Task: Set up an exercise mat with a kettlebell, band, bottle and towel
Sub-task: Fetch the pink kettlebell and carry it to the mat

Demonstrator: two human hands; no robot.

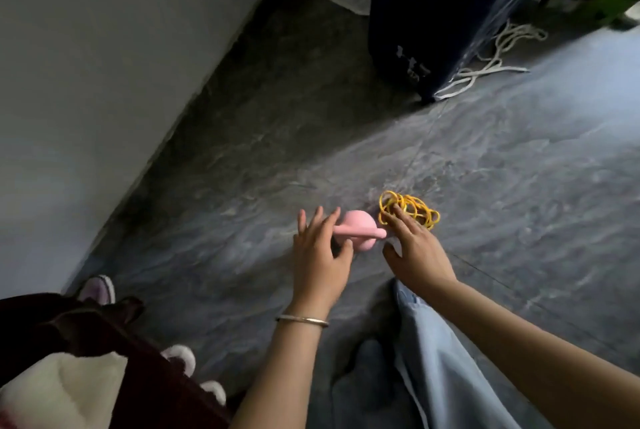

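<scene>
Grey floor (519, 186) carried a pink kettlebell (357, 220), likely dense, best gripped by its handle (360, 231); left hand (320, 258) and right hand (417, 255) were spread open, clasping nothing.

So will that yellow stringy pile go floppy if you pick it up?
Probably floppy: the yellow band lies in loose, thin loops. It likely weighs very little, being so thin. The loops may snag and come up in a clump, since they look tangled.
</scene>
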